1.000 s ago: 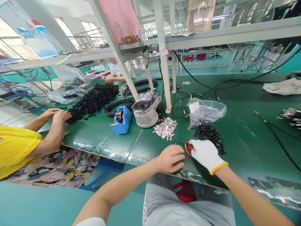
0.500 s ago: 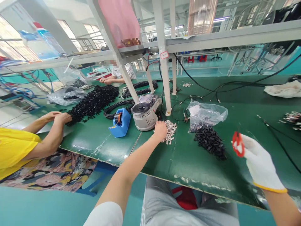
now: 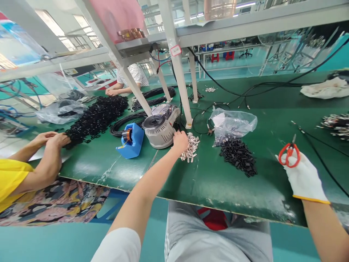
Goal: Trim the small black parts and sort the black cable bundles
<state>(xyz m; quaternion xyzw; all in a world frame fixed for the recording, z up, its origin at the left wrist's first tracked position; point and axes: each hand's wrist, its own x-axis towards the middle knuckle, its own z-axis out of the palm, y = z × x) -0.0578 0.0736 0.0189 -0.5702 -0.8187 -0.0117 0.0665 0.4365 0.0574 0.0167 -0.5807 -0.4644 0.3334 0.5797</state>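
Note:
My bare left hand (image 3: 180, 140) reaches forward onto the pile of small silver metal parts (image 3: 190, 147) beside the grey tape dispenser machine (image 3: 159, 126); its fingers are curled down among the parts, and what they grip is hidden. My right hand (image 3: 304, 176), in a white glove with a yellow cuff, is held up at the right and is closed round the red handles of small scissors (image 3: 289, 154), blades pointing up. A heap of small black plastic pieces (image 3: 239, 156) lies between my hands on the green bench (image 3: 212, 182).
A clear plastic bag (image 3: 232, 123) sits behind the black pieces. A blue tape holder (image 3: 130, 140), black cable coils (image 3: 128, 122) and a big pile of black parts (image 3: 95, 116) lie to the left, where a person in yellow (image 3: 16, 174) works. Another person (image 3: 128, 78) sits farther back. Cables cross the right side.
My left hand went from the bench edge out to the silver parts. My right hand swung away to the right and lifted the scissors.

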